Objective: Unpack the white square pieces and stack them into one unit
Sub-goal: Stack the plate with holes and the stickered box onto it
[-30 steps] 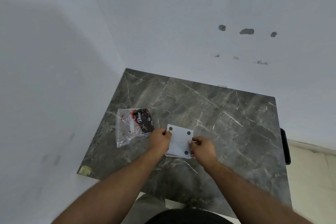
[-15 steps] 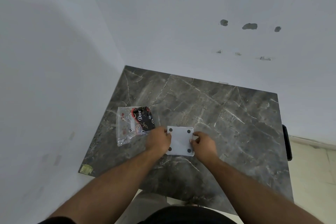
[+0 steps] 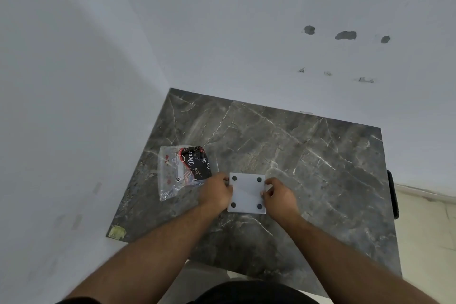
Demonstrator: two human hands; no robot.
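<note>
The white square pieces (image 3: 246, 192) lie as one flat stack on the dark marble table (image 3: 308, 155), a black dot near each corner of the top piece. My left hand (image 3: 216, 192) grips the stack's left edge. Against the right edge, my right hand (image 3: 278, 196) pinches with fingers curled. How many pieces are in the stack cannot be seen from above.
A clear plastic bag (image 3: 182, 170) with a black Dove wrapper inside lies just left of my left hand. White walls close off the table's left and far sides. A dark object (image 3: 392, 192) hangs at the right edge, over a pale floor.
The stack has been turned from a tilted angle to sit squarer to me, flat on the table. Both hands stayed on its edges.
</note>
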